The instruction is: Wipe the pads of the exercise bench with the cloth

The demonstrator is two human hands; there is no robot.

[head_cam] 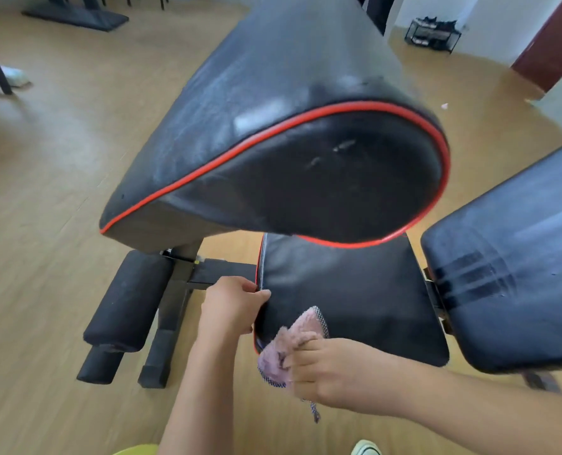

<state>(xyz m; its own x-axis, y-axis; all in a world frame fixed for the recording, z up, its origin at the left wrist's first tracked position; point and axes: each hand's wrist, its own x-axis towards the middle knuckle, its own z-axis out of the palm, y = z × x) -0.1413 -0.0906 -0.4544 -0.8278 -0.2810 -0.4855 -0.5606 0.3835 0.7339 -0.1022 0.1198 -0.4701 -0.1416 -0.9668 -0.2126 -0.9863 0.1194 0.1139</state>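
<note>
The right hand (322, 366) squeezes the pink cloth (292, 343) on the seat pad (348, 290) — wiping it now. The left hand (230, 307) grips the pad's edge. Next — rub across the dusty pad.

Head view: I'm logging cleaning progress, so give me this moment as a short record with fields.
setting: exercise bench on a wood floor
left hand: fingers gripping the left edge of the seat pad
right hand: clutching a pink cloth, pressed on the seat pad's near left corner
raised pad: black with red piping, dusty streaks visible
pad at right: dusty, with dark finger-like streaks
foam rollers: untouched by either hand
</note>
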